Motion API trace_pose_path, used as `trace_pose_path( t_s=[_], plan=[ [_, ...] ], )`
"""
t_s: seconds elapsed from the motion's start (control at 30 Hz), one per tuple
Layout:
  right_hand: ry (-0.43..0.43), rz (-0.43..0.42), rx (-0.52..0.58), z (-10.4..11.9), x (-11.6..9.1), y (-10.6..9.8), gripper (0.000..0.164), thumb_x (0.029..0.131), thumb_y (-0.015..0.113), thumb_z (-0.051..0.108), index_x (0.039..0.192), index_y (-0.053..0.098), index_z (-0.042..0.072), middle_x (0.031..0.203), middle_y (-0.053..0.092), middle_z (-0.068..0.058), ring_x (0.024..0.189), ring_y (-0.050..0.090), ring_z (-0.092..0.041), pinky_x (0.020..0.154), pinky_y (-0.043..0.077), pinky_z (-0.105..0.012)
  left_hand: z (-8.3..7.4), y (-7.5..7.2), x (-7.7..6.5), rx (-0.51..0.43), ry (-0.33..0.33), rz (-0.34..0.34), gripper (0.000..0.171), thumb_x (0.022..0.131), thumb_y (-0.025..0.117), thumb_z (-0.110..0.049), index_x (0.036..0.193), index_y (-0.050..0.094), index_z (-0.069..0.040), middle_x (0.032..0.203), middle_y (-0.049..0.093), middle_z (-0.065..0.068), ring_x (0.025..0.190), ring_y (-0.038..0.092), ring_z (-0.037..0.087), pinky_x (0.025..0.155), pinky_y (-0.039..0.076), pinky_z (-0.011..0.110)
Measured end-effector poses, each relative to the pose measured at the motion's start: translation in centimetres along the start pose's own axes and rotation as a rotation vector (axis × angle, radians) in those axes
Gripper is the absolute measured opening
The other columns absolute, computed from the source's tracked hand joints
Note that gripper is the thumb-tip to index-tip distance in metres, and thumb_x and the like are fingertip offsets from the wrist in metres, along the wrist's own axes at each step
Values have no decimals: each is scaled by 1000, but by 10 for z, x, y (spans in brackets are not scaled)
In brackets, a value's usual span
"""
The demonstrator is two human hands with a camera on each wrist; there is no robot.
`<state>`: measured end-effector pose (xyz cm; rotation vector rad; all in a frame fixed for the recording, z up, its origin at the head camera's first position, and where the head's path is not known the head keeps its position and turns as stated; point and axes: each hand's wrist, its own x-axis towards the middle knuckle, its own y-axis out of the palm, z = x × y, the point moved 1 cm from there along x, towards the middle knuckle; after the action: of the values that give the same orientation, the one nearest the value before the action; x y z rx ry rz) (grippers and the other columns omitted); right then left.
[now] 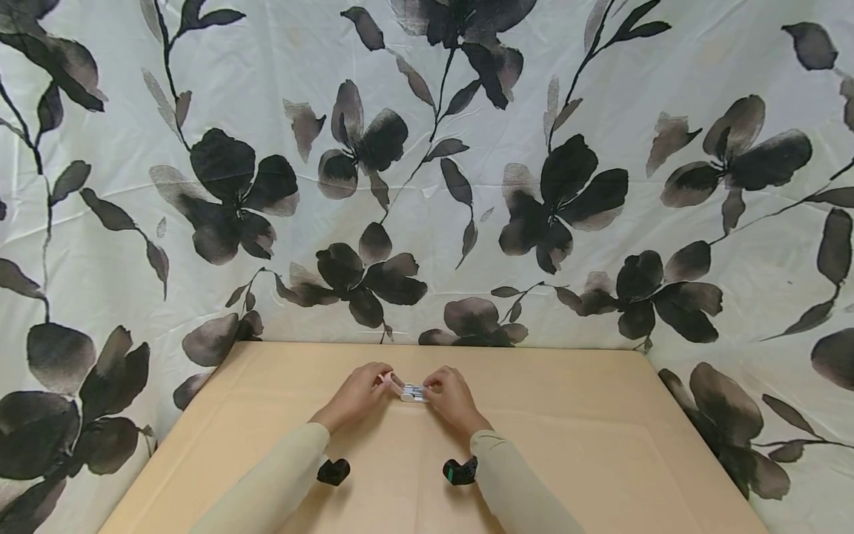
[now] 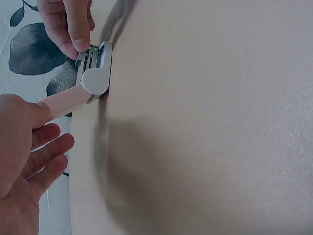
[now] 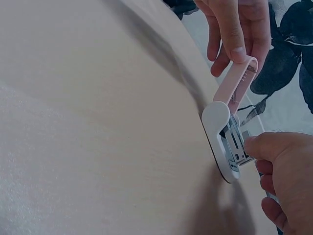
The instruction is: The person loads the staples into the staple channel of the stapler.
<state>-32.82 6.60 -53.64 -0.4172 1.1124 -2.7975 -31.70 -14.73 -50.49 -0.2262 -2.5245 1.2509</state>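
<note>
A small pink and white stapler (image 1: 413, 397) stands on the table between my hands, its top swung up from the base. My left hand (image 1: 356, 394) pinches the end of the raised pink cover (image 3: 230, 87) between thumb and fingers; its other fingers are loosely bent in the left wrist view. With thumb and fingertips, my right hand (image 1: 455, 401) pinches the metal staple channel (image 3: 237, 143), which sits tilted above the white base (image 3: 213, 128). Whether staples lie in the channel cannot be made out.
The table (image 1: 567, 437) has a pale wood-coloured top. A white cloth (image 1: 427, 222) with dark flowers hangs behind it and along its sides. Black wrist devices (image 1: 333, 472) are on both forearms.
</note>
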Motion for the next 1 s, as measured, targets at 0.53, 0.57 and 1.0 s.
trace_pose_path(
  t_s=[0.53, 0.57, 1.0],
  plan=[
    [-13, 6, -9, 1, 3, 2, 4, 91, 78, 11, 94, 78, 8, 97, 66, -2, 94, 55, -16, 84, 50, -33, 0, -2, 1, 9, 31, -6, 21, 99, 66, -6, 118, 69, 1, 114, 72, 14, 96, 69, 23, 89, 58, 45],
    [-8, 7, -4, 1, 3, 2, 4, 91, 78, 11, 94, 78, 8, 97, 66, -2, 94, 55, -16, 85, 50, -33, 0, -2, 0, 9, 34, -4, 21, 99, 66, -6, 118, 69, 2, 115, 72, 14, 96, 69, 24, 89, 58, 46],
    [6, 14, -10, 1, 3, 4, 4, 91, 78, 12, 94, 78, 9, 98, 64, -1, 95, 55, -16, 85, 51, -34, 0, -2, -1, 15, 31, -4, 18, 100, 64, -7, 116, 69, -1, 113, 72, 13, 95, 70, 24, 87, 58, 44]
  ],
)
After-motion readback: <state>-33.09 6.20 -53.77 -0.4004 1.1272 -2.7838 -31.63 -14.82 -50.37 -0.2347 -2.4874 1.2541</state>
